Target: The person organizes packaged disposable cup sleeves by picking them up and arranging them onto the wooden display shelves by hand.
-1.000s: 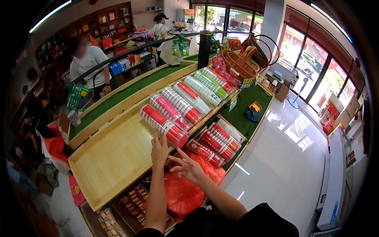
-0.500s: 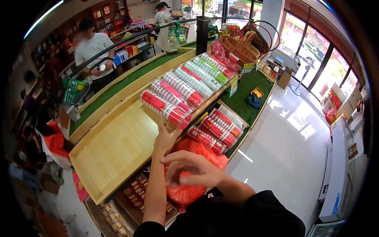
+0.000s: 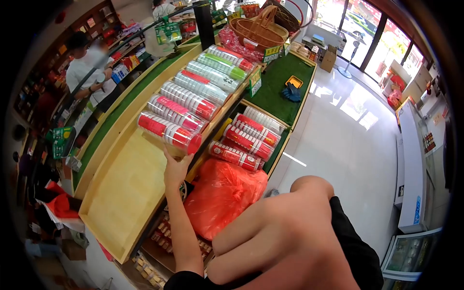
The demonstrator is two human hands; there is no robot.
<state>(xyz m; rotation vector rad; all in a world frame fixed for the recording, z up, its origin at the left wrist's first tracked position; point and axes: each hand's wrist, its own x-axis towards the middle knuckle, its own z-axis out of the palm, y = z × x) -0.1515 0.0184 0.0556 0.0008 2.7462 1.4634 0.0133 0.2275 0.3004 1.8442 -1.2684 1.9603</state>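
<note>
My left hand (image 3: 175, 169) reaches to the nearest clear plastic tube (image 3: 169, 131), packed with stacked round pieces and banded in red. Its thumb and fingers are spread against the tube's near side and right end. That tube lies last in a row of similar tubes (image 3: 187, 102) in a slanted wooden display tray (image 3: 126, 181). Close to the camera, my right hand (image 3: 285, 241) is raised large in the foreground. Its knuckles show, but its fingertips are hidden or cut off.
A red plastic bag (image 3: 222, 198) sits beside the tray, below more tubes (image 3: 251, 140). Wicker baskets (image 3: 258, 31) stand at the far end, near green matting (image 3: 270, 92) with blue gloves (image 3: 291, 92). A person (image 3: 89, 72) stands across the display.
The view has shifted, moving the display leftward. My right hand has come up much closer to the camera. My left hand stays at the nearest tube.
</note>
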